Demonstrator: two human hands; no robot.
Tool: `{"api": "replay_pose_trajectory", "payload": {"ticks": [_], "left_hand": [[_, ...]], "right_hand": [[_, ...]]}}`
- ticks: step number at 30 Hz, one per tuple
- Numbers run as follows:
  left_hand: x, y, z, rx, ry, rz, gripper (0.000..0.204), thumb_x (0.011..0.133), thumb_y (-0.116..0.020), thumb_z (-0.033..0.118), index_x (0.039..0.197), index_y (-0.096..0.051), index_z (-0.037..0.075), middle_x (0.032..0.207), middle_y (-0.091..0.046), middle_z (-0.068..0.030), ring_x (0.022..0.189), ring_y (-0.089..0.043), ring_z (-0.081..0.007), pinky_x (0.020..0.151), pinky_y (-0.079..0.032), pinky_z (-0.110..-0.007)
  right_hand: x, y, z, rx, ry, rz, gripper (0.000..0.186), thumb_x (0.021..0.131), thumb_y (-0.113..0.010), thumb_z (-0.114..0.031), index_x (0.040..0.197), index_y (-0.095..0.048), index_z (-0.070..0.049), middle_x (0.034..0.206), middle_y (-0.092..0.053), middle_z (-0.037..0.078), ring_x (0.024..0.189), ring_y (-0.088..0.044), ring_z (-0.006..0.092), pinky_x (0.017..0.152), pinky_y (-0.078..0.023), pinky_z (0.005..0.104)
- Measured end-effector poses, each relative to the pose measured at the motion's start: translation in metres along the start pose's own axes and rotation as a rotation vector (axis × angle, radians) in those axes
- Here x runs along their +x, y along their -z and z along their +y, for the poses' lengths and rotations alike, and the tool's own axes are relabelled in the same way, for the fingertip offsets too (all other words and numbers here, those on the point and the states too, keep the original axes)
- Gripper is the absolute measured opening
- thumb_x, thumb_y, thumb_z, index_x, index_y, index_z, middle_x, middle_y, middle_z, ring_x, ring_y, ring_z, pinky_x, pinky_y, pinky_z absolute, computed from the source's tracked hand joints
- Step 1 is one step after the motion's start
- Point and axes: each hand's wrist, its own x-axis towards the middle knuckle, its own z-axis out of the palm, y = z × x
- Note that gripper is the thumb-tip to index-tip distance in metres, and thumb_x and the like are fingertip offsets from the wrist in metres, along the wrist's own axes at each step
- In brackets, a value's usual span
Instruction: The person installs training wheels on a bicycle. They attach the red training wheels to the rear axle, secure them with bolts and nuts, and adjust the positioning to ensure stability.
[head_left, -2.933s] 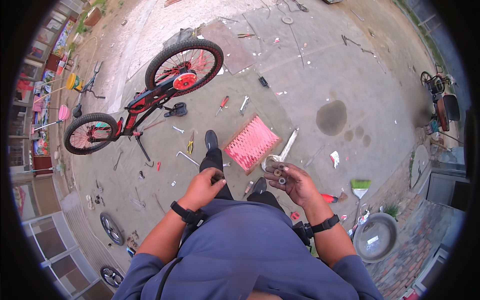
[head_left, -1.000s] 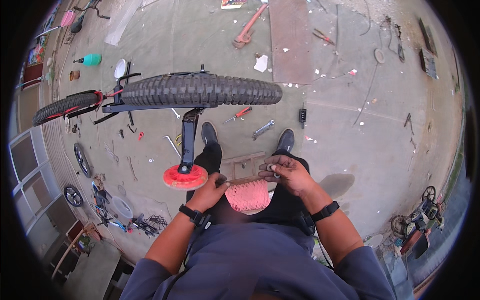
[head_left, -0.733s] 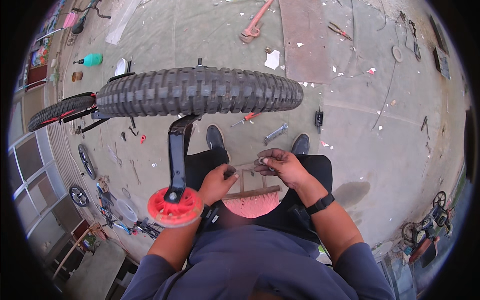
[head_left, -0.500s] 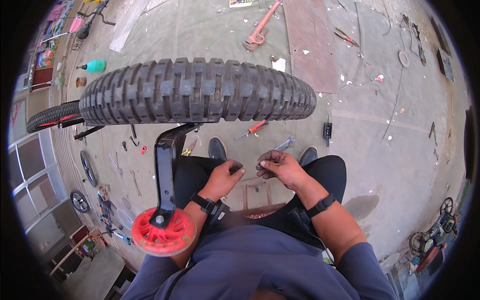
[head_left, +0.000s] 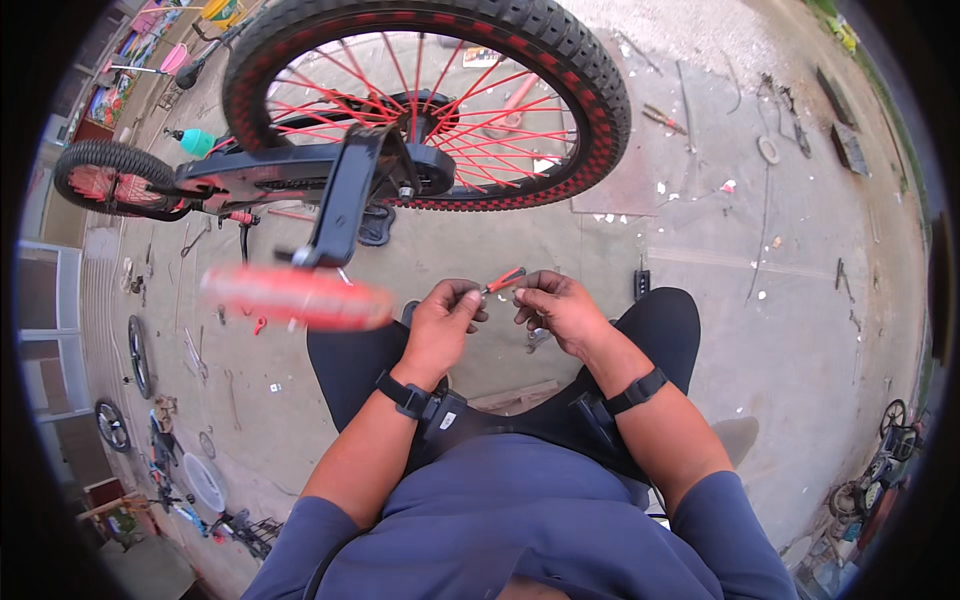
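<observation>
In the head view, my left hand (head_left: 445, 325) is closed, fingers curled and thumb toward index finger; what it holds, if anything, is hidden. My right hand (head_left: 560, 315) is pinched a short gap away; its contents are too small to make out. Left of them, a black bracket (head_left: 340, 200) on the bike carries a small red wheel (head_left: 295, 298), blurred. Above rises the bicycle's large wheel (head_left: 590, 110) with red spokes. A red-handled screwdriver (head_left: 508, 278) lies on the ground beyond my fingers, and a wrench (head_left: 538, 338) shows below my right hand.
My bent knees (head_left: 660, 325) flank my hands. Pliers (head_left: 665, 120), a pipe wrench (head_left: 518, 105) and a black tool (head_left: 642, 285) lie on the paved ground. Loose wheels (head_left: 138, 355) and a basin (head_left: 205, 480) are at left, a parked cycle (head_left: 895, 440) at right.
I have gone from standing to sitting. The upturned bike's wheel now shows side-on, nearer me, the red wheel higher. My hands moved forward; rings visible earlier in my right hand are now hidden.
</observation>
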Motion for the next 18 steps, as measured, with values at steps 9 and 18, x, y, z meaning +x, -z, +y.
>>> {"api": "replay_pose_trajectory", "payload": {"ticks": [9, 18], "left_hand": [[-0.017, 0.026, 0.039, -0.016, -0.199, 0.210, 0.024, 0.103, -0.055, 0.026, 0.108, -0.058, 0.004, 0.091, -0.065, -0.0051, 0.077, -0.065, -0.0133, 0.063, -0.048, -0.027], [0.057, 0.069, 0.056, 0.783, -0.580, 0.417, 0.030, 0.101, -0.059, 0.029, 0.103, -0.062, -0.001, 0.077, -0.067, -0.0069, 0.062, -0.063, -0.0133, 0.057, -0.050, -0.031]], "right_hand": [[-0.060, -0.030, -0.056, -0.049, 0.224, -0.009, 0.022, 0.091, -0.062, -0.012, 0.111, -0.064, -0.003, 0.086, -0.063, 0.004, 0.068, -0.063, 0.0142, 0.062, -0.046, 0.0276], [-0.010, -0.025, -0.106, -0.078, 0.236, -0.092, 0.020, 0.086, -0.053, -0.011, 0.100, -0.065, -0.004, 0.083, -0.060, 0.004, 0.064, -0.059, 0.0146, 0.056, -0.042, 0.0283]]}}
